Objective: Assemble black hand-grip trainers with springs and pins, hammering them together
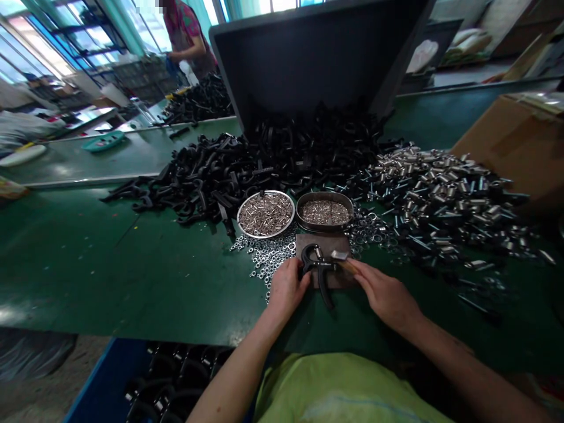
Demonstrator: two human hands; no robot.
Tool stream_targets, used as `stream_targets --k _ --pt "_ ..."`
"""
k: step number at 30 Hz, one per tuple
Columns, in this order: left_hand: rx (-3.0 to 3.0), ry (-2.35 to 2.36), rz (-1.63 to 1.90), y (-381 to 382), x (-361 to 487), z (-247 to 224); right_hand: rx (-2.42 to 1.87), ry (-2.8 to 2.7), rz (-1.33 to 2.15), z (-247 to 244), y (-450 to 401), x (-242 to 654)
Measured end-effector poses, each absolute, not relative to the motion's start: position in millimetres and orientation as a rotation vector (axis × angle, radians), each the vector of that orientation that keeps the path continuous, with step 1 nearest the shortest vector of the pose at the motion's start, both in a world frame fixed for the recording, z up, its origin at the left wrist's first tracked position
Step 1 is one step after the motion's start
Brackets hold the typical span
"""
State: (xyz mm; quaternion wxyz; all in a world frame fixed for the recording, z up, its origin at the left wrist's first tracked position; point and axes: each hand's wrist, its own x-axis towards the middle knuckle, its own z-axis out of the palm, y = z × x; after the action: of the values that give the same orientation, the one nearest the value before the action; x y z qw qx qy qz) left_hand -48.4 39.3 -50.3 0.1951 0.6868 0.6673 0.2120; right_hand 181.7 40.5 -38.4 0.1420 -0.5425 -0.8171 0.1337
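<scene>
A black plastic clamp-like part (325, 286) with a metal spring lies on a small brown-grey block (339, 244). My left hand (287, 286) pinches the part's left side. In my right hand (385, 292) is the wooden handle of a small hammer (340, 255), its metal head just right of the part's top. Behind the block stand a round dish (266, 215) of small metal pins and an oval tin (325, 211) of tiny metal pieces. Small metal rings (268, 257) are scattered left of the block.
Black parts (211, 170) spill from a large grey bin (317, 59). Springs and screws (445, 194) are heaped at right, before a cardboard box (515, 147). A blue crate (101, 382) with black parts sits below the table edge. Another person (189, 41) stands far back left.
</scene>
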Motion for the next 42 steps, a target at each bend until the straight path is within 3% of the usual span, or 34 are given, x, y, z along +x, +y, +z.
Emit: stream_targets --k 4,7,11,15,24,31,35,42 --pt "1.751 1.683 0.774 40.8 -50.1 -43.0 -1.816 -2.327 0.003 -50.3 31.6 220.6" --pt "1.191 1.430 0.900 42.1 -44.1 -36.9 -1.838 -2.344 -0.149 -52.0 35.7 238.8" --pt "0.467 1.113 0.942 35.2 -26.5 -30.0 -1.563 -2.301 -0.101 -37.1 72.3 229.7" --pt "0.275 1.032 0.983 19.5 -11.4 -23.9 -1.497 -2.370 -0.045 -14.4 135.5 194.4" --pt "0.743 1.114 0.874 13.9 -25.8 -1.8 -1.833 -2.710 0.004 -13.1 234.4 135.2" --pt "1.582 1.535 0.875 101.6 -44.3 -4.3 -1.813 -2.638 0.037 -20.1 229.0 144.9" --pt "2.196 1.759 0.423 168.5 -31.0 -9.5 -1.794 -2.542 0.062 -18.9 223.1 150.8" --pt "2.210 1.734 0.102 228.2 -7.3 -20.0 -1.756 -2.318 0.050 -14.8 205.1 154.2"
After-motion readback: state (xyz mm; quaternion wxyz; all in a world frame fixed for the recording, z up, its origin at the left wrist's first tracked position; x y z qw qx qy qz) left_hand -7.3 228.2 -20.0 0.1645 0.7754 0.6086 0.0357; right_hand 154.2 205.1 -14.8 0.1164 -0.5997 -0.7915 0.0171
